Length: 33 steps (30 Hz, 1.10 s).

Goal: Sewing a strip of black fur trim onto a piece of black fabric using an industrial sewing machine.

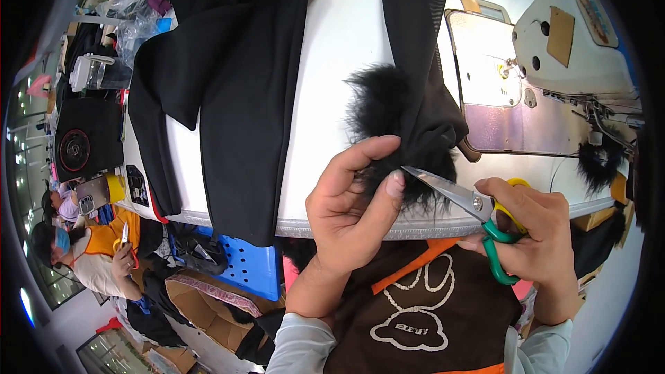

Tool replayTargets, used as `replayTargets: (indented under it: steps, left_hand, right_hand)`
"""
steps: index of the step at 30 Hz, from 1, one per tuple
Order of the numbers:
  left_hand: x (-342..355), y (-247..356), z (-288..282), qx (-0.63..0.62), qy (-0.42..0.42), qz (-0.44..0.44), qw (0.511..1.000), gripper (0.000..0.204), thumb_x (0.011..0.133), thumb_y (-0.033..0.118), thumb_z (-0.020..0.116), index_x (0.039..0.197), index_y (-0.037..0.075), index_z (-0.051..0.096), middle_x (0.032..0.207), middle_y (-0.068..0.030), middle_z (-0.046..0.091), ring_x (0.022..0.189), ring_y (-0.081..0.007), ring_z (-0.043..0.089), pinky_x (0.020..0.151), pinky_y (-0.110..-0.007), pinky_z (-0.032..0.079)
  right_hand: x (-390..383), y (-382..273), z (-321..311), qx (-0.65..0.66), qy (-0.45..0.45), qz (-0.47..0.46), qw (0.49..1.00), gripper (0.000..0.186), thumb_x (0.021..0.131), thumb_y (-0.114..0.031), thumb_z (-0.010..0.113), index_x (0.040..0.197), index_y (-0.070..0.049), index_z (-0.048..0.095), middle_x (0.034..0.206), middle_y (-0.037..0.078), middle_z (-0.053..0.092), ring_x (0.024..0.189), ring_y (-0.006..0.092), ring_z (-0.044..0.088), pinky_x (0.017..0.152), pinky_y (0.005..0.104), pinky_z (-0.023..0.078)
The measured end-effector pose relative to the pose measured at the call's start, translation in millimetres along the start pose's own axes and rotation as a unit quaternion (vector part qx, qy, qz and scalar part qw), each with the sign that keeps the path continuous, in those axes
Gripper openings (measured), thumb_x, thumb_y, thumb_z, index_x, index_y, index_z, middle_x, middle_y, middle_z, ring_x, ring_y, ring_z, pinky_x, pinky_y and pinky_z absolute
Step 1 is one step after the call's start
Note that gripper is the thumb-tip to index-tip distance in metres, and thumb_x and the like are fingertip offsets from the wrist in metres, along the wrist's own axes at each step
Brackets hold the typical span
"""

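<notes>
Black fur trim pinched in your left hand; your right hand grips green-and-yellow-handled scissors (tips at fur).

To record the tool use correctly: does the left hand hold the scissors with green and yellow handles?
No, the right hand holds these scissors, while the left hand is at the black fluffy trim.

Black fur, green-yellow scissor handles
</notes>
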<state>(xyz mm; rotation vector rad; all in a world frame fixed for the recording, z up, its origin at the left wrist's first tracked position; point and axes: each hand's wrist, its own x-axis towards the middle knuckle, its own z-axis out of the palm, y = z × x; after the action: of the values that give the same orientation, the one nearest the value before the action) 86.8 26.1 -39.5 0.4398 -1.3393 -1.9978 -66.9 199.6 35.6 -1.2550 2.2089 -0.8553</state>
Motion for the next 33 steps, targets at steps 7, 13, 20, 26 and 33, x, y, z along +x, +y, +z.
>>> replayTargets:
  steps: [7, 13, 20, 26, 33]
  left_hand:
    - [0, -1, -1, -0.005, -0.002, 0.0, 1.0, 0.042, 0.097, -0.009, 0.062, 0.137, -0.012, 0.053, 0.126, -0.0134, 0.065, 0.111, -0.0116, 0.062, 0.097, -0.023, 0.048]
    - [0, -2, -1, 0.0, -0.004, 0.0, 1.0, 0.041, 0.097, -0.009, 0.062, 0.138, -0.011, 0.053, 0.126, -0.0131, 0.065, 0.112, -0.0114, 0.062, 0.098, -0.023, 0.047]
    - [1, -1, 0, 0.0, -0.005, -0.018, 1.0, 0.04, 0.097, -0.007, 0.062, 0.136, -0.011, 0.053, 0.124, -0.0158, 0.066, 0.11, -0.0151, 0.065, 0.098, -0.026, 0.051]
    - [1, 1, 2, 0.0, 0.007, -0.004, 1.0, 0.039, 0.097, -0.008, 0.06, 0.135, -0.01, 0.053, 0.124, -0.0161, 0.066, 0.11, -0.0156, 0.066, 0.097, -0.027, 0.052]
    - [-6, -4, -4, 0.024, 0.002, 0.007, 1.0, 0.04, 0.095, -0.013, 0.061, 0.134, -0.008, 0.051, 0.124, -0.0122, 0.061, 0.106, -0.0098, 0.06, 0.089, -0.022, 0.05]
  right_hand:
    - [0, 3, -1, -0.043, 0.022, -0.029, 0.998, 0.064, 0.057, -0.021, 0.096, 0.113, -0.001, 0.07, 0.068, 0.007, 0.06, 0.051, 0.015, 0.051, 0.05, 0.0279, 0.039]
    - [1, 5, -2, -0.046, 0.025, -0.046, 0.998, 0.066, 0.057, -0.021, 0.096, 0.114, -0.001, 0.07, 0.067, 0.007, 0.058, 0.05, 0.0154, 0.051, 0.049, 0.0285, 0.038]
    - [2, 5, -4, -0.053, 0.024, -0.041, 0.997, 0.065, 0.057, -0.021, 0.095, 0.113, -0.001, 0.07, 0.066, 0.007, 0.057, 0.05, 0.0156, 0.051, 0.05, 0.0287, 0.038]
    - [-1, 3, -6, -0.044, 0.037, -0.02, 0.998, 0.063, 0.057, -0.025, 0.097, 0.11, -0.001, 0.071, 0.068, 0.007, 0.059, 0.051, 0.0159, 0.052, 0.05, 0.0284, 0.039]
    - [-14, 10, -19, 0.123, 0.001, 0.039, 0.992, 0.074, 0.055, -0.034, 0.1, 0.111, 0.004, 0.071, 0.079, 0.007, 0.067, 0.059, 0.0096, 0.05, 0.055, 0.0241, 0.035]
